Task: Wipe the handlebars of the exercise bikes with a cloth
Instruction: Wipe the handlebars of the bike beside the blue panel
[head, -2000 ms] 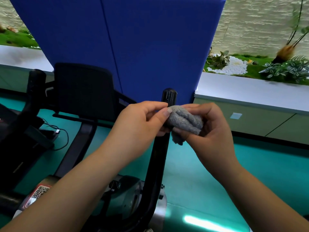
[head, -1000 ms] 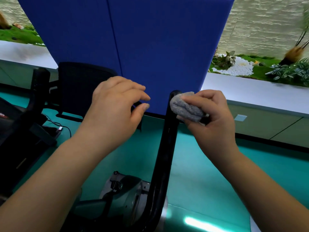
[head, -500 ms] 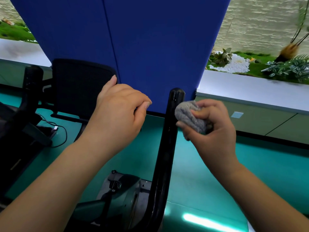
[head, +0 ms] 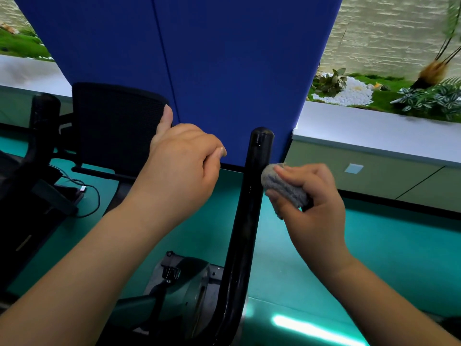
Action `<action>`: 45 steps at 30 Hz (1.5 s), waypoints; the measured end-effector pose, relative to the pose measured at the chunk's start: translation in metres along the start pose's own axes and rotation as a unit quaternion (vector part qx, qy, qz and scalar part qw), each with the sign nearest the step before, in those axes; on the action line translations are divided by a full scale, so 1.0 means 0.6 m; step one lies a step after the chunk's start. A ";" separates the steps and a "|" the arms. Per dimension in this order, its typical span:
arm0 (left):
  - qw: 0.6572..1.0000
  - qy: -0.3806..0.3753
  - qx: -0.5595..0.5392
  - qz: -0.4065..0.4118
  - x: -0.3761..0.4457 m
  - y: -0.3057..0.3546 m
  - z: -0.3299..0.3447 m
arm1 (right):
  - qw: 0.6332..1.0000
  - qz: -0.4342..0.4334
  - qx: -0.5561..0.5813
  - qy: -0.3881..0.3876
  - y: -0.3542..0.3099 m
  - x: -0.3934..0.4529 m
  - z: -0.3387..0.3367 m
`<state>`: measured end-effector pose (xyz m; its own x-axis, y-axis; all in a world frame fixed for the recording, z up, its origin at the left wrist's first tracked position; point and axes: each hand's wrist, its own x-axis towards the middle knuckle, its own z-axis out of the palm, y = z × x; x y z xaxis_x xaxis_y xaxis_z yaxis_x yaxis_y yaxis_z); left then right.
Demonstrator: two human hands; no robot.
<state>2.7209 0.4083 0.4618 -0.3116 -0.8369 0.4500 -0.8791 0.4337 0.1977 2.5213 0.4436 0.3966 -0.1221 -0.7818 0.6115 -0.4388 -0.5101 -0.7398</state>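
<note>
Left hand (head: 183, 168) fingertips curled under, hidden; handlebar (head: 245, 221) base cut off below.
</note>
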 end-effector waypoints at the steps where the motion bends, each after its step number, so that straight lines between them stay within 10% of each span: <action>1: 1.000 0.000 0.000 0.000 0.000 0.000 0.000 | 1.000 -0.002 0.009 0.003 0.000 0.001 -0.001; 45: 0.999 -0.032 -0.040 0.016 -0.027 -0.008 -0.019 | 0.976 -0.175 -0.089 -0.096 -0.028 0.081 0.024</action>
<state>2.7342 0.4236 0.4637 -0.3634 -0.8406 0.4016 -0.8373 0.4837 0.2547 2.5353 0.4091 0.4350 0.2252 -0.6321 0.7414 -0.5729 -0.7014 -0.4240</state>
